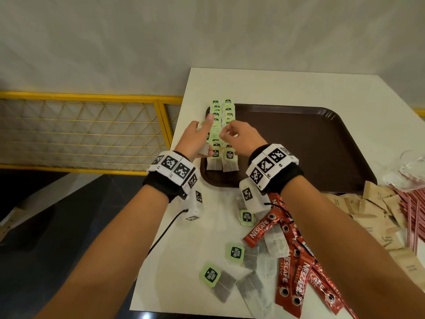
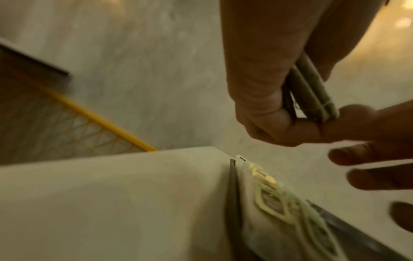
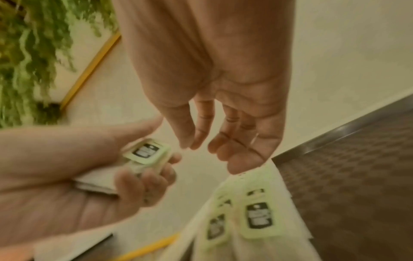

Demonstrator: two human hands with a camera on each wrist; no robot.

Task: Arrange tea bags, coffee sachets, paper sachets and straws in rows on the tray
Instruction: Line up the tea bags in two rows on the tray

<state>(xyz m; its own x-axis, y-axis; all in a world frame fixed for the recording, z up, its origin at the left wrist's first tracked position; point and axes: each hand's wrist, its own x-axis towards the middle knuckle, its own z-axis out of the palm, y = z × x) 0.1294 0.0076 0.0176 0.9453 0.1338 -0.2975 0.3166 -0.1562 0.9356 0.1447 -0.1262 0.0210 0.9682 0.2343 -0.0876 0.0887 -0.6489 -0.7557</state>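
Pale plaster wall behind; yellow mesh railing (image 1: 87,132) runs off at 9 o'clock. White table (image 1: 207,229) carries a dark brown tray (image 1: 310,146), its right side bare.

Along the tray's left edge, two rows of tea bags (image 1: 222,134) lie overlapping, green tags up, running from 12 toward 6 o'clock; the farthest tags overhang the tray rim.

Left hand (image 1: 195,140) hovers over the left row, fingers (image 3: 143,183) curled round a small stack of tea bags (image 3: 145,159), thumb on top. Right hand (image 1: 239,137) hangs over the right row, fingers (image 3: 236,151) relaxed and loosely bent, grasping nothing; whether the tips touch the row cannot be told. Both wrists wear black bands with black-and-white marker blocks.

On the table at 6 o'clock from the tray: loose tea bags (image 1: 220,279), scattered, some overlapping. Just right of them a heap of red coffee sachets (image 1: 296,272), partly under the right forearm. At 3 to 4 o'clock, brown paper sachets (image 1: 372,208) piled against the tray's near right corner, and beside these a bundle of red-striped straws (image 1: 414,217) at the frame edge. Clear plastic thing (image 1: 411,166) above the straws, kind not clear.

Writing: coffee sachets read "NESCAFE CLASSIC". Tea tags carry white lettering on a dark patch, ending in "teas"; first word not legible. Paper sachet print too small.
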